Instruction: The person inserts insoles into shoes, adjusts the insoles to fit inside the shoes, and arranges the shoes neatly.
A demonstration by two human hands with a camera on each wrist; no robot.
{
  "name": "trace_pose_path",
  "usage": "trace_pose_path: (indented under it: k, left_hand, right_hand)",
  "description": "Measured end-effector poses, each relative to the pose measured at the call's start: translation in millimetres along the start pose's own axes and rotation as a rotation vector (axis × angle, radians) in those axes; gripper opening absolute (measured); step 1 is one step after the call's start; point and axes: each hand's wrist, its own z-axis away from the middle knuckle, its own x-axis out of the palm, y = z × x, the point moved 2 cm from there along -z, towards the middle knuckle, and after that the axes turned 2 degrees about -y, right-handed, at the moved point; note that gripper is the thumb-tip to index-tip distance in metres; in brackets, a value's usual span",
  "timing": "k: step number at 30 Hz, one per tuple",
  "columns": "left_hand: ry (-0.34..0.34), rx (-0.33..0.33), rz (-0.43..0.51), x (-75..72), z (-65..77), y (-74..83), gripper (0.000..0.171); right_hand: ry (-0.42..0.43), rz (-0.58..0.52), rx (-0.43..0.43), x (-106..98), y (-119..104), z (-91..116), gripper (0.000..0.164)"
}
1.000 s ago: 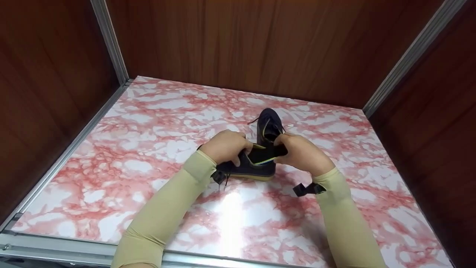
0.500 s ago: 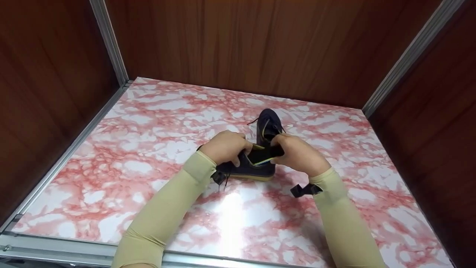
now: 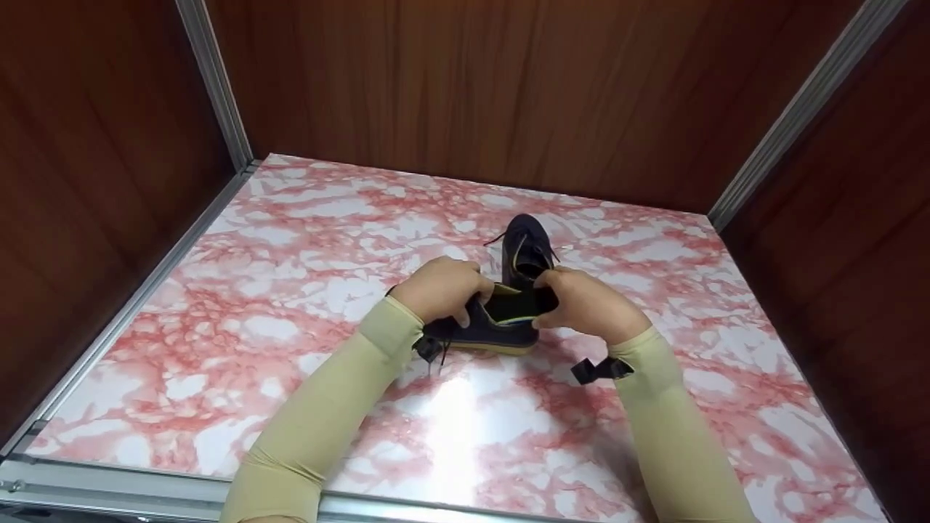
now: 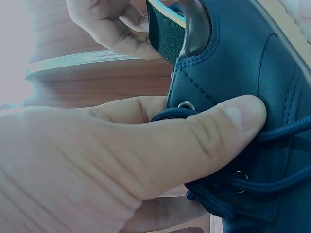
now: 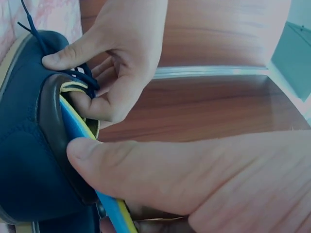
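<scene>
A dark blue lace-up shoe (image 3: 483,335) with a yellowish sole lies sideways on the table, toe to the left. My left hand (image 3: 439,289) grips it over the laces, thumb (image 4: 243,114) on the outside by the eyelets and fingers reaching into the opening. At the heel, my right hand (image 3: 592,305) pinches an insole (image 5: 73,119), dark on top with a blue and yellow edge. Most of the insole is inside the shoe; its heel end stands at the collar (image 5: 52,119), under my right thumb. The matching shoe (image 3: 524,232) sits just behind, toe pointing away.
The table (image 3: 305,407) has a red and white marbled top. Brown wood-grain panels (image 3: 465,87) close off the back and both sides, with metal rails (image 3: 218,87) at the corners. A metal edge (image 3: 116,476) runs along the front.
The insole's heel end has gone lower into the shoe. My right hand shifted slightly left, then back right and a little down. My left hand keeps its grip on the shoe.
</scene>
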Motion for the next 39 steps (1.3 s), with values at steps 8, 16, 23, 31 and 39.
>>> trace_pose_path:
  k: [8,16,23,31,39]
  left_hand:
    - [-0.001,0.002,0.001,-1.1,2.2,0.6,0.041]
    - [0.0,0.008,0.01,-1.0,0.8,0.1,0.04]
    - [0.003,0.006,0.009,-1.0,1.2,0.9,0.04]
    - [0.012,0.007,0.007,2.3,1.1,-0.4,0.042]
    - [0.014,0.002,0.006,2.6,-0.5,-0.7,0.044]
  right_hand:
    - [-0.015,0.013,-0.001,-5.5,4.8,2.2,0.048]
    - [0.043,0.016,-0.034,-7.3,3.3,4.6,0.041]
    - [0.117,0.027,-0.075,-5.7,-1.0,4.2,0.036]
    - [0.178,0.036,-0.109,-3.1,-2.4,3.8,0.033]
    - [0.179,0.055,-0.08,-1.6,-6.6,3.0,0.035]
